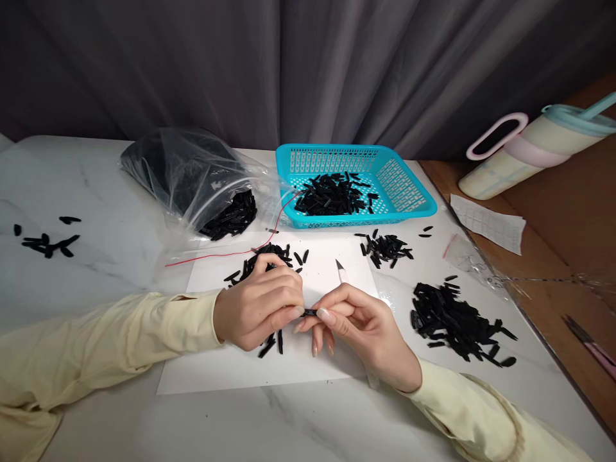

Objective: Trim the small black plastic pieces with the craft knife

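Far left of frame: few loose black pieces (51,245) on surface (96,192). Upper left: clear bag (212,163), many more pieces inside. Centre: left hand (262,301) pinching one end of single black strip (310,312), right hand (368,330) pinching other, strip held over white paper (216,378); likely mid-work. Upper centre: blue basket (416,208), part-filled. Right: small heap (387,249), then bigger heap (457,321). Plenty seems left; can't tell which piles are finished.

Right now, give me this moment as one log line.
left hand: pinching black piece | right hand: pinching same piece | blue basket: holding similar pieces
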The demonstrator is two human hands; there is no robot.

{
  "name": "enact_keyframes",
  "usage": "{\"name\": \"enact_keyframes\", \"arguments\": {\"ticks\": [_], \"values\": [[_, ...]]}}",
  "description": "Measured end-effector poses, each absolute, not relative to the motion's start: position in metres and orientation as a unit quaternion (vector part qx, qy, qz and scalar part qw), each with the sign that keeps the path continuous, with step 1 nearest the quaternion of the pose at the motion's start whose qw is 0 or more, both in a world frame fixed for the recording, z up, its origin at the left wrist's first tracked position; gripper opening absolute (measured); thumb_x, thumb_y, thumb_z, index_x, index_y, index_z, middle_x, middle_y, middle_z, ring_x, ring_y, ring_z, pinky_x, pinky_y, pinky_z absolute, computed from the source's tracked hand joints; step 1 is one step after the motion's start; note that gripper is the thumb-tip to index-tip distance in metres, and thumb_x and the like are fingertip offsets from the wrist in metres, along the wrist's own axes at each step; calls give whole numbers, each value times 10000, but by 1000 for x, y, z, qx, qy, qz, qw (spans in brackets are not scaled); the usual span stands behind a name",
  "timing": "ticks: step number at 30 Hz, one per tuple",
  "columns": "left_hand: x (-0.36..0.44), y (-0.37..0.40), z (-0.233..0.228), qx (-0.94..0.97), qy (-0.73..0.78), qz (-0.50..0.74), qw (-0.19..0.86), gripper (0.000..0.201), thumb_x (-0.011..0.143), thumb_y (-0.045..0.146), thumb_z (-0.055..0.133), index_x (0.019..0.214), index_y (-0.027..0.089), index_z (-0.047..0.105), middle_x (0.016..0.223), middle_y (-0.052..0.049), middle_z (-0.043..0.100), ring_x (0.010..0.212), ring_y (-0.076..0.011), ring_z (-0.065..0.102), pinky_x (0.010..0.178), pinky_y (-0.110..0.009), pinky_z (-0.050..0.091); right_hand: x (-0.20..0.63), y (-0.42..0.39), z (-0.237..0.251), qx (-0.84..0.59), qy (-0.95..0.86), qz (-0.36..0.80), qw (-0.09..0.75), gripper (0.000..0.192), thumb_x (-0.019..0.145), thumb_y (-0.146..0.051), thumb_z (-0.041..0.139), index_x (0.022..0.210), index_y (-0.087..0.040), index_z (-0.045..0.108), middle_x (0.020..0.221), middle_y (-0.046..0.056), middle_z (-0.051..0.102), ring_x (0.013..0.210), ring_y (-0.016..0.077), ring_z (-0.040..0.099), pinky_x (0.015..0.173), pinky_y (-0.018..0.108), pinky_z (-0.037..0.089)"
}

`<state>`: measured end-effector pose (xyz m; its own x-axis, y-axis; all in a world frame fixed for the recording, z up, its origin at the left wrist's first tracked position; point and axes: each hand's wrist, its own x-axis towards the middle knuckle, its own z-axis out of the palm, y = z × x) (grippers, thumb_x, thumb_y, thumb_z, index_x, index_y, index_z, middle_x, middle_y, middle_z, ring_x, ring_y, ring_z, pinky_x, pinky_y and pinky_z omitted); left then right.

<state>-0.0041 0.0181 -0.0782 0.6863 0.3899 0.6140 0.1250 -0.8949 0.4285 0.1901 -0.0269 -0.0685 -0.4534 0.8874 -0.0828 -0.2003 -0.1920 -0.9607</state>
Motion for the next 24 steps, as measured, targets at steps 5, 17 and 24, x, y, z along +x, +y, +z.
{"name": "enact_keyframes", "arguments": {"ticks": [5, 17, 24], "values": [[-5, 18, -79, 904, 136, 367, 172, 87, 865, 100, 391, 875, 157, 456, 696, -40, 576, 738, -175, 561, 771, -388, 325, 191, -26, -68, -335, -497, 692, 402, 163, 887, -304, 582, 804, -173, 532, 774, 73, 722, 546, 138, 611, 485, 262, 417], [-4, 19, -79, 903, 135, 366, 180, 119, 888, 96, 343, 861, 173, 428, 692, -27, 558, 755, -173, 549, 777, -380, 317, 190, -28, -69, -333, -487, 708, 389, 173, 904, -296, 561, 792, -168, 527, 775, 73, 722, 542, 132, 607, 511, 270, 426], [-4, 18, -78, 905, 140, 357, 185, 146, 908, 100, 311, 842, 170, 419, 694, -28, 542, 762, -167, 542, 785, -376, 325, 189, -28, -67, -338, -488, 708, 383, 201, 902, -315, 559, 774, -165, 521, 765, 73, 721, 537, 130, 606, 511, 265, 420]]}}
